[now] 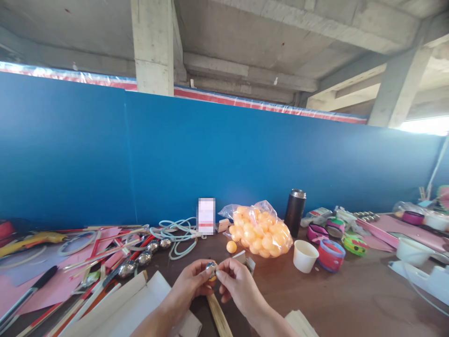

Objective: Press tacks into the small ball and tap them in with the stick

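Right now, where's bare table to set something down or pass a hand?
Best: brown tabletop in front of the blue-and-red band, between the middle white cup and the white plastic item at far right. Smaller patch: between the right hand and that cup. Crowded: the left, with pink paper and metal balls; centre back, with the bag of orange balls.

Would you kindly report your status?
Left hand holding small shiny silver ball, right hand at it. Pale flat wooden stick below. Clear plastic bag of orange balls beyond.
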Demonstrator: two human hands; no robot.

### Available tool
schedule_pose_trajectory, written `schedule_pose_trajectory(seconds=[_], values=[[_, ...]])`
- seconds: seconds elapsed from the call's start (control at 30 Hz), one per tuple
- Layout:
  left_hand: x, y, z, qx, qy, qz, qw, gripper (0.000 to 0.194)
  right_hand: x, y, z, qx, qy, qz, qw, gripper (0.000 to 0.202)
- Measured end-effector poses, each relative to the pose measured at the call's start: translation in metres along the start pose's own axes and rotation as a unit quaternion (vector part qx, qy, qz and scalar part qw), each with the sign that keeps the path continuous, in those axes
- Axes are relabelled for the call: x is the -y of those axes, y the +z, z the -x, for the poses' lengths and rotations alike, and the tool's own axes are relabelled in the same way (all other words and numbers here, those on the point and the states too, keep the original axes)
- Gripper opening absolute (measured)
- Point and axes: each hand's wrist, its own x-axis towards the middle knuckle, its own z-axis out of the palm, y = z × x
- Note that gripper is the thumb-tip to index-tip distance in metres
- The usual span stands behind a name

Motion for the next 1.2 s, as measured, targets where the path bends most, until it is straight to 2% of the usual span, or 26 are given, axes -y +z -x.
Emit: schedule_pose_trajectory(seconds=[0.3,0.7,1.2], values=[[0.0044,-0.0027,-0.0017,0.009,0.016,-0.001,1.000,0.035,-0.0061,-0.0028,-0.0032,0.004,-0.003,0.014,1.000,0.024],[0.0013,-0.0019,-0.0005,0.016,0.017,-0.004,1.000,0.035,-0.0020,-0.0031,-0.0009,0.019,0.012,-0.004,1.000,0.024],[-0.0041,0.0064,0.0032,-0.020,0.018,-0.031,0.999,0.038,-0.0003,-0.0029,0.0007,0.024,0.023,-0.002,0.999,0.024]])
